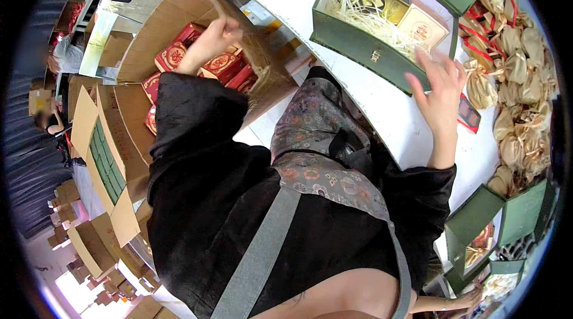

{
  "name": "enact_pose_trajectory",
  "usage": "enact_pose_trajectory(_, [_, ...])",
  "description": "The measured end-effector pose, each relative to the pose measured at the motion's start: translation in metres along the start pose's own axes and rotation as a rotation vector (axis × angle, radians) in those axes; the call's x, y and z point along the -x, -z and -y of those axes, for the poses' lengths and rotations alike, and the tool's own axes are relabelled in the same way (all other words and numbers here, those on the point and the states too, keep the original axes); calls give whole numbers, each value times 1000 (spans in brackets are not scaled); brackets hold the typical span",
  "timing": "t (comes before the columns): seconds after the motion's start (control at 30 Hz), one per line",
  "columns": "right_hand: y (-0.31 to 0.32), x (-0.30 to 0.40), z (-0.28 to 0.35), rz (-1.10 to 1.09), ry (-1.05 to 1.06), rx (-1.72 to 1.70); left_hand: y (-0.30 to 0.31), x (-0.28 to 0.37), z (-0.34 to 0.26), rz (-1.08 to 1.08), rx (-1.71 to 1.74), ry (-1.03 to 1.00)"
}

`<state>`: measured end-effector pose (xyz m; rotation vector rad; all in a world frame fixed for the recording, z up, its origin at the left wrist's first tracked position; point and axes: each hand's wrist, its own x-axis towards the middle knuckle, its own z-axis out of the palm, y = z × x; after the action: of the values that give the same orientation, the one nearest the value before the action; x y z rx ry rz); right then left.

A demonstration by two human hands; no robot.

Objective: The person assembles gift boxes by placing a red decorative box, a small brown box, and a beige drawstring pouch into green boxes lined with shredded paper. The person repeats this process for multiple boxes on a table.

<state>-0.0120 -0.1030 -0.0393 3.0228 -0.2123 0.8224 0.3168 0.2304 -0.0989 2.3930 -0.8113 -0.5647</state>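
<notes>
My left hand [220, 37] is over an open cardboard carton [147, 28] holding several red printed boxes [224, 64]. Its fingers are curled and blurred, so I cannot tell whether they hold anything. On the white table, my right hand [441, 88] is spread, slightly blurred, at the front edge of an open green gift box [358, 52]. No object shows in it, and I cannot tell if its fingertips touch the rim. Inside the gift box lie pale shredded filler [371, 21], a gold-green box [394, 3] and a cream square box [423, 26].
Gold drawstring pouches [515, 68] pile along the table's [394, 126] right side. A small red-edged pack [468, 114] lies behind my right wrist. Another open green box [476, 211] stands lower right, near another person's hand [470, 299]. A carton of green boxes [107, 162] stands left.
</notes>
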Motion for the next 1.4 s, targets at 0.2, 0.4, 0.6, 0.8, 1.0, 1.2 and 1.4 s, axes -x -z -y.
enact_pose_trajectory(0.2, [8, 21, -1, -10, -85, 44, -61, 33, 43, -138, 302, -97])
enact_pose_trajectory(0.4, [43, 64, -10, 98, -182, 85, -61, 79, 80, -3, 189, 200])
enact_pose_trajectory(0.6, [70, 99, -3, 194, -304, 133, 23, 79, -41, -404, 848, 41])
enact_pose_trajectory(0.8, [112, 70, 8, -7, -325, 16, 7, 34, -186, -30, 494, -487])
enact_pose_trajectory(1.0, [116, -25, -12, -159, -274, -102, -42, -14, -342, -194, -95, -1417])
enact_pose_trajectory(1.2, [51, 2, -51, -29, -463, -166, -93, -63, -313, -96, -96, -1294])
enact_pose_trajectory(1.4, [11, 1, -29, 310, -501, -133, -120, -47, -303, 47, -491, -1210])
